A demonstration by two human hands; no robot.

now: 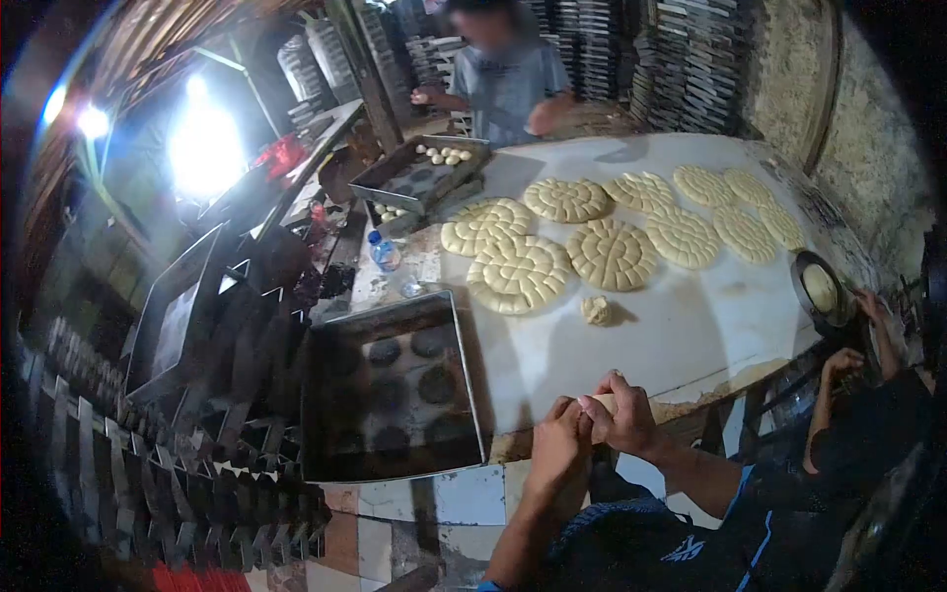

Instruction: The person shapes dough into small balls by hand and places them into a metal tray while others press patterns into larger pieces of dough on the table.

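A small piece of pale dough (605, 403) shows between my two hands, just past the table's near edge. My left hand (560, 442) is closed around it from the left. From the right, my right hand (623, 416) presses on the same piece with its thumb and curled fingers. Beyond my hands, a rough lump of dough (596, 311) sits on the white tabletop (671, 331). Farther back lie several round flat slabs of scored dough (612, 255). To the left of my hands stands a deep metal tray (476, 395) with dark round marks on its bottom.
A tray with dough balls (390, 194) sits at the back left near a plastic bottle (384, 253). One person (508, 89) stands across the table. Another person's hands (858, 345) are at the right, beside a round pan (821, 286). Metal trays are stacked at left.
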